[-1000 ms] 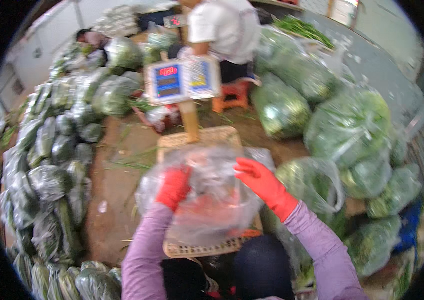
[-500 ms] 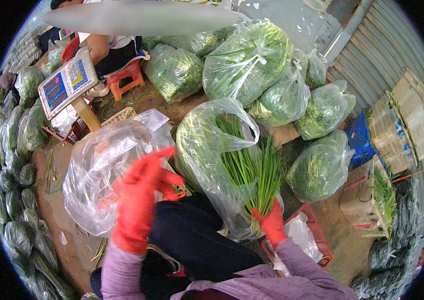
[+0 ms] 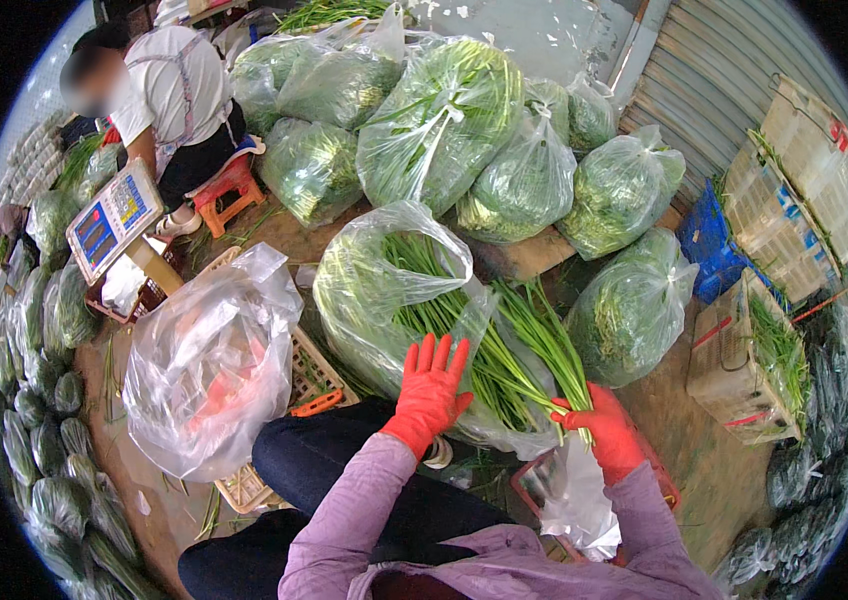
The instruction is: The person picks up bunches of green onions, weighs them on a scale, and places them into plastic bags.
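Note:
An open clear plastic bag (image 3: 339, 275) full of long green stalks lies before me, its mouth toward me. Some of the stalks (image 3: 489, 375) slant out of it. In its red rubber glove, my right hand (image 3: 609, 435) is closed round the lower ends of a small bunch of garlic chives or similar green stems (image 3: 549, 335), drawn to the right of the bag. My left hand (image 3: 428, 395), also in a red glove, has its fingers spread and rests at or just over the bag's near side; whether it touches is unclear.
A crumpled clear bag (image 3: 194, 370) covers a crate left of me; a scale (image 3: 114, 220) stands beyond. Filled, tied bags (image 3: 444, 125) sit behind. At my right are a red basket (image 3: 664, 480) and a white box of greens (image 3: 744, 360). A co-worker (image 3: 179, 85) sits back left.
My left hand has moved right, from over the crumpled bag to the stalk bag. My right hand has shifted slightly right, parting a small bunch from the other stalks.

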Available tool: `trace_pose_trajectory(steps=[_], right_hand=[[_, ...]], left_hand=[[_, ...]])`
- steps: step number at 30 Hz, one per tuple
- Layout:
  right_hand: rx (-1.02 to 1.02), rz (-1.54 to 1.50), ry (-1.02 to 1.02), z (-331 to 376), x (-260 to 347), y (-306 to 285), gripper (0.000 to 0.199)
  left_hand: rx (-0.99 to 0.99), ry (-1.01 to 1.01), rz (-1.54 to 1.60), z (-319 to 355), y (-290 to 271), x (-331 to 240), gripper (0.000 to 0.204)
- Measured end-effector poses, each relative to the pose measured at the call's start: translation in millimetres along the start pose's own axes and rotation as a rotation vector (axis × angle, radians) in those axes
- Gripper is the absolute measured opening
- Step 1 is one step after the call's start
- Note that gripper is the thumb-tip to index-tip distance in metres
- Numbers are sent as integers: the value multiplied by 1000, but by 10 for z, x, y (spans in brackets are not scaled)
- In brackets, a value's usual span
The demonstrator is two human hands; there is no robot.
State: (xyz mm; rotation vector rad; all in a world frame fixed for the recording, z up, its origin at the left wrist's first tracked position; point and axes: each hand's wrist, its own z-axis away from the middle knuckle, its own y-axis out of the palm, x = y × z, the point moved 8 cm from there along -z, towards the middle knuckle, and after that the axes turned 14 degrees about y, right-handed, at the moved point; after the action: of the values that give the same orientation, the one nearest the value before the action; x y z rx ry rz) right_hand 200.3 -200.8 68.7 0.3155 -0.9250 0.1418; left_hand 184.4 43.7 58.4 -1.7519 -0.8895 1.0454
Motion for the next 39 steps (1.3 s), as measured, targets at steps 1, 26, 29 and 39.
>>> trace_pose_trajectory(steps=[1, 26, 29, 39], right_hand=[[-2, 25, -45, 32, -3, 12, 59], [-369, 1077, -196, -1097, -721, 636, 95], [-302, 964, -152, -1191, -754, 567, 112], [50, 465, -112, -439, 1020, 838, 40]], left_hand=[[-18, 2, -78, 45, 122, 77, 88], [716, 139, 127, 656, 573, -429, 42], [518, 28, 134, 695, 536, -271, 51], [691, 456, -84, 707, 910, -985, 20]])
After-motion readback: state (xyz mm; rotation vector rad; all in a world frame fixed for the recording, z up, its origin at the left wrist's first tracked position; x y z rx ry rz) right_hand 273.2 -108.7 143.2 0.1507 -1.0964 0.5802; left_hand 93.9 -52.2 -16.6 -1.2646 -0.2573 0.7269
